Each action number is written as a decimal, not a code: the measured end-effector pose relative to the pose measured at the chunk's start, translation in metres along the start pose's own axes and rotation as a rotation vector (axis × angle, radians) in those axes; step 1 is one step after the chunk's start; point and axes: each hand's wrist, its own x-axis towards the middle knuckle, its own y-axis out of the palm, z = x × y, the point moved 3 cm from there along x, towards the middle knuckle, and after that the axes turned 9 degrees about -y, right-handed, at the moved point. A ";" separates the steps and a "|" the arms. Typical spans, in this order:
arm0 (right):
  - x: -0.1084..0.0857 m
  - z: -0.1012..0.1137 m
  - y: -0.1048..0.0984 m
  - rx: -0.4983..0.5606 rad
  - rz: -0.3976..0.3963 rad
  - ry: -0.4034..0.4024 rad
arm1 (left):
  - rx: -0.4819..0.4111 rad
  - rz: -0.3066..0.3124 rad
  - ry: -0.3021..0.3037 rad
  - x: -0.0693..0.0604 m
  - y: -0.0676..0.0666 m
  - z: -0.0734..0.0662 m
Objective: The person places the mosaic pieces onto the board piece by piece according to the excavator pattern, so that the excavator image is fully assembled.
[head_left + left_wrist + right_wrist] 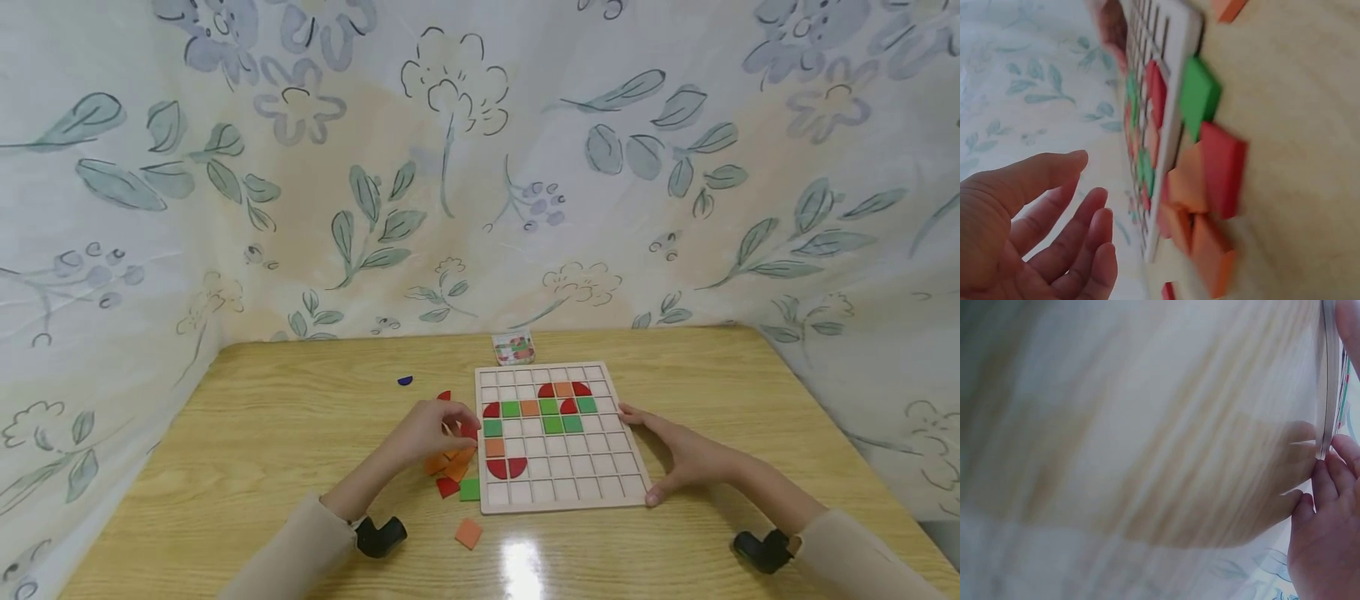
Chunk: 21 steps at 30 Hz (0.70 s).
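Note:
A pale wooden grid board (600, 483) lies on the table, with red quarter-round, green and orange square pieces in some of its cells. Over a pile of loose pieces at the board's left edge hovers my left hand (431, 433), its fingers loosely bent and nothing between them. The left wrist view shows a gap between thumb and fingers, with orange pieces (1213, 256), a red piece (1225, 169) and a green piece (1200, 97) beyond. My right hand (693, 458) touches the board's right edge, fingertips higher up and thumb by the lower right corner.
A small picture card (514, 348) sits just behind the board. One orange square (468, 533) lies in front of the pile, and a dark blue piece (405, 381) lies farther back on the left. Floral cloth (465, 167) hangs behind the wooden table (300, 375).

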 end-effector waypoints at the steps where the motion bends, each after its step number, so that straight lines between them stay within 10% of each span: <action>1: 0.000 0.000 0.000 -0.001 -0.001 -0.002 | 0.002 0.001 0.000 -0.003 0.002 0.001; 11: -0.001 -0.002 0.002 0.008 -0.005 0.001 | 0.204 0.048 0.009 -0.026 0.030 0.009; 21: -0.001 -0.005 0.003 -0.018 -0.013 -0.018 | 0.215 0.014 0.052 -0.035 0.040 0.012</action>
